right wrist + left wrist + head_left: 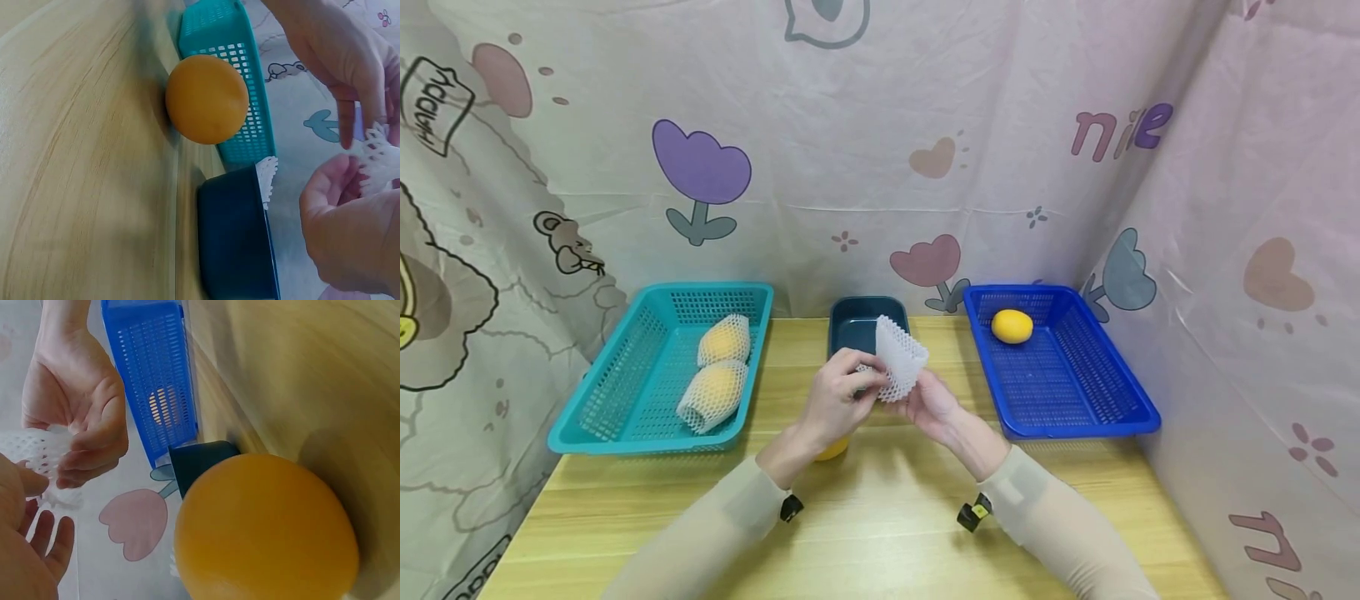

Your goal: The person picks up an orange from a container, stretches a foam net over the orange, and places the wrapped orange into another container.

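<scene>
Head view: two hands meet over the worktop (880, 542) on one white foam net (901, 357). The left hand (838, 398) pinches it between curled fingers and thumb; the right hand (932, 407) grips its other side, fingers bent. The net is raised just in front of one small dark box (853, 332). One loose round fruit (831, 451), mostly hidden by the left wrist, rests on the worktop. On the left, one teal basket (640, 387) holds two net-wrapped fruits (715, 392), touching each other; on the right, one blue basket (1045, 387) holds one bare yellow fruit (1012, 327). One patterned cloth (842, 125) hangs behind.

Left wrist view: the loose fruit looks large and orange, bare. Both hands are on the net at the edge; three fingers of the left hand spread loosely beside it.

Right wrist view: both hands hold the net between their fingertips. One patch of white netting (267, 178) shows at the dark box's rim; the orange fruit sits near the teal basket.
</scene>
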